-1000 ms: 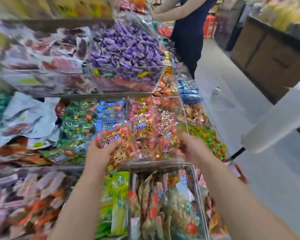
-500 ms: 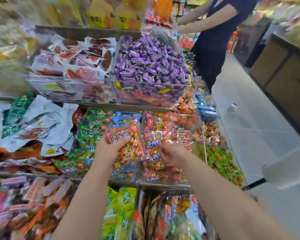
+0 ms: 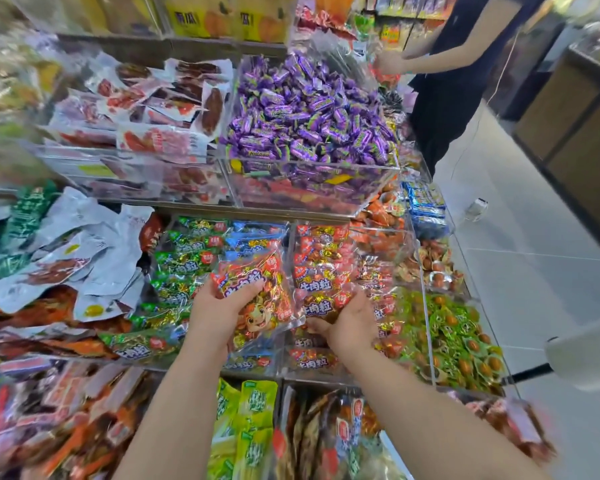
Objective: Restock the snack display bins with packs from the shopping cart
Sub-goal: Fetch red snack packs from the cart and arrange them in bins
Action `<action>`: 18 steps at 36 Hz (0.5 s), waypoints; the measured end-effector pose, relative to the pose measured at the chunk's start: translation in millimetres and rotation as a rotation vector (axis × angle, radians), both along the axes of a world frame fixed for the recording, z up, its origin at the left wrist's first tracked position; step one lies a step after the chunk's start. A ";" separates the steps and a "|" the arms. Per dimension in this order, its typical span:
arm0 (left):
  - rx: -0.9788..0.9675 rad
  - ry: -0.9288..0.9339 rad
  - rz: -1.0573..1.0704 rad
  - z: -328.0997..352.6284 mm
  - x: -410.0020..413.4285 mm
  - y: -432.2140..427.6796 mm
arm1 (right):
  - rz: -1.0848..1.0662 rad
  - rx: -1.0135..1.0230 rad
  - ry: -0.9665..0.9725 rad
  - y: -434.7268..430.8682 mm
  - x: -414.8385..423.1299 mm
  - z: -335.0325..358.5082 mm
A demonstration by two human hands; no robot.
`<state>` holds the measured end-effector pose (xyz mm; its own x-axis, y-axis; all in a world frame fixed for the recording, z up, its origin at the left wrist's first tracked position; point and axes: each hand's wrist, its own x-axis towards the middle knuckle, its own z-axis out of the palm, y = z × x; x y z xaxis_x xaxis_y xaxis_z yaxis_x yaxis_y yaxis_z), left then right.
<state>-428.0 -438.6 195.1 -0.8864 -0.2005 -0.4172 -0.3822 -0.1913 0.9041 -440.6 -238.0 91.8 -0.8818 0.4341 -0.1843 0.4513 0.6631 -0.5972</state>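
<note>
My left hand (image 3: 219,310) grips a red snack pack (image 3: 257,299) with a cartoon face, held above the divider between two clear bins on the middle shelf. My right hand (image 3: 349,322) reaches into the bin of red packs (image 3: 321,251) and holds a red pack (image 3: 317,304) there by its lower edge. The bin to the left holds green and blue packs (image 3: 201,251) of the same kind. The shopping cart is out of view.
An upper shelf carries a bin of purple candies (image 3: 309,112) and pale meat packs (image 3: 160,109). Green snacks (image 3: 454,334) fill the bin at right. Another person (image 3: 465,64) in dark clothes works at the shelf's far end. A white handle (image 3: 589,355) juts in from the right.
My right hand has moved left from the bin's right edge into the red-pack bin and taken hold of a pack. My left hand keeps its pack. The view has tilted up.
</note>
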 end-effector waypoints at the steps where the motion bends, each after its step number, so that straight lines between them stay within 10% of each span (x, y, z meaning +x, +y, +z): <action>1: -0.001 -0.010 0.000 0.5 -1.2 -0.3 | -0.027 -0.031 -0.019 -3.1 -3.4 -0.8; 18: 0.020 -0.030 0.000 -4.2 -6.1 -1.9 | 0.091 -0.169 0.060 -14.2 -11.7 -5.5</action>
<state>-434.1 -440.5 190.9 -0.8733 -0.1922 -0.4478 -0.4093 -0.2093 0.8881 -452.3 -252.2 86.2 -0.9277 0.3191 -0.1939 0.3543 0.5880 -0.7271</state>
